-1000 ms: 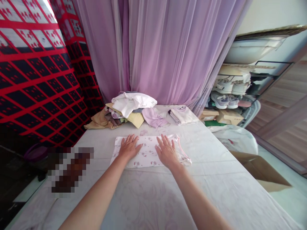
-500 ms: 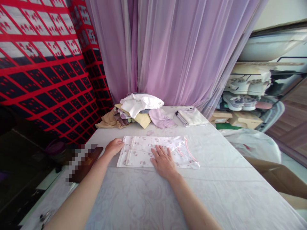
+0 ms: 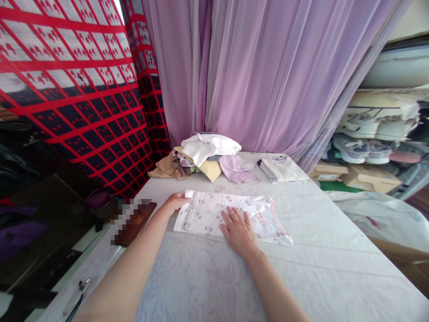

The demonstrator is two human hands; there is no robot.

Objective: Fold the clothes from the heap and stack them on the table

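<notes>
My right hand is spread flat on the white printed cloth. My left hand is at its top left corner, but I can't tell if it pinches. The cloth lies on a white sheet, near a pile of clothes.

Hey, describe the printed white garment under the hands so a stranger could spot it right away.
Below the lilac curtain, a table runs toward the person. Nearest them lies a white garment with small pink prints, right hand flat on it, left hand at its corner. Unlike the heap and folded stack beyond, it lies spread out, with pink trim at its right.
</notes>
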